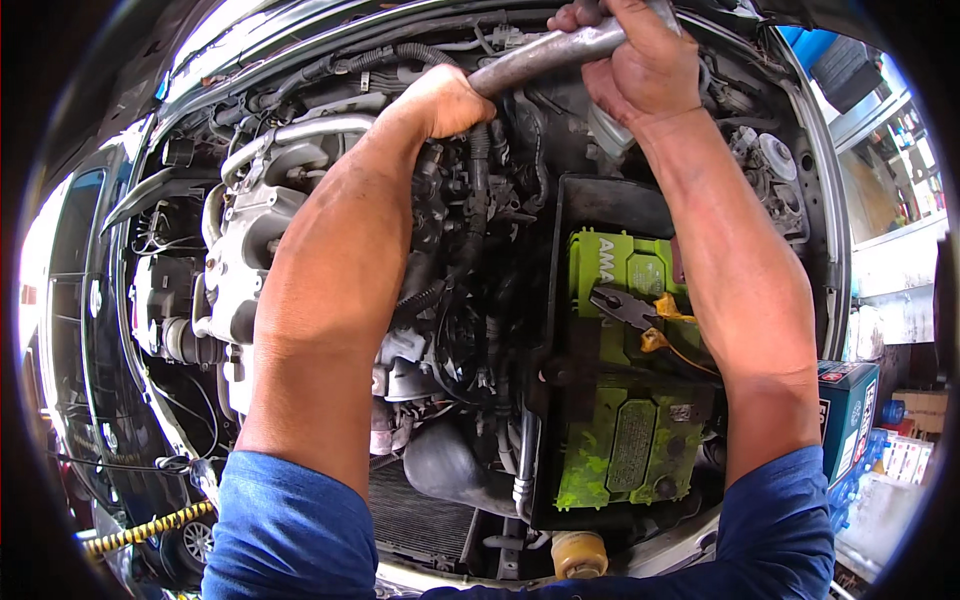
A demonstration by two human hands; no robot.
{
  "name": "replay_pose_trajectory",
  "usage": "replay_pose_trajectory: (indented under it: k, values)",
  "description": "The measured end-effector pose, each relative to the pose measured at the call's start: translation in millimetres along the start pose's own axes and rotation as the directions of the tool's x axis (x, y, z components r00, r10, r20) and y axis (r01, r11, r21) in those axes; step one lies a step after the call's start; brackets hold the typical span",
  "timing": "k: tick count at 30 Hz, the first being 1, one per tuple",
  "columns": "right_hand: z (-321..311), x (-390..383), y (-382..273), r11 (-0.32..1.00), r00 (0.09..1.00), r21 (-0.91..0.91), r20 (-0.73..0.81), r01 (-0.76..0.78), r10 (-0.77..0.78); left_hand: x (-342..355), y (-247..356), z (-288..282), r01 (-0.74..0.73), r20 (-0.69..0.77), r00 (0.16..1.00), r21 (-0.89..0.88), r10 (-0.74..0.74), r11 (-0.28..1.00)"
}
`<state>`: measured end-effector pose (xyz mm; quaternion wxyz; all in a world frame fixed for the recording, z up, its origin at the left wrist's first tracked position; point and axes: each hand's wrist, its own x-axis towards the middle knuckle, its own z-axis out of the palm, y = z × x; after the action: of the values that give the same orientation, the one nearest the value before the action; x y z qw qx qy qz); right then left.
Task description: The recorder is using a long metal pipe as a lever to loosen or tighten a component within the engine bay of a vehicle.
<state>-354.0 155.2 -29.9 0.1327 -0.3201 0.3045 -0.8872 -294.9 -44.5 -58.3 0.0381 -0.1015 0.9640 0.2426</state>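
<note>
A thick grey metal pipe (pixel 545 58) slants across the far part of the open engine bay. My right hand (pixel 645 70) is wrapped round its upper right end. At the pipe's lower left end is my left hand (pixel 455 102), closed around it, its fingertips hidden on the far side. Pliers (pixel 622 306) with worn yellow handles lie on the green car battery (pixel 590 265), left of my right forearm. The battery sits in a black tray (pixel 600 190).
The engine (pixel 262 215) with its metal intake pipes fills the left. Black hoses (pixel 480 160) run down the middle. A yellow cap (pixel 578 553) is at the near edge. Outside the bay, right, stands a teal box (pixel 845 410); a yellow-black coiled hose (pixel 150 528) hangs at the left.
</note>
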Motion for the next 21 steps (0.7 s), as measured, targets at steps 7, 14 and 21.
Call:
replay_pose_trajectory:
  k: [7,14,21]
  values:
    - [30,3,-4,0.996,0.998,-0.078,0.050,0.042,-0.039,3,-8,4,-0.057,-0.057,0.997,-0.007,0.056,0.998]
    - [99,23,-12,0.558,0.991,-0.824,0.133,0.099,0.021,1,-16,4,-0.146,-0.101,0.987,-0.239,0.125,0.960]
    - [68,6,-21,0.775,0.996,-0.632,-0.081,-0.013,-0.049,5,-13,-1,-0.159,-0.004,0.987,-0.193,0.162,0.968]
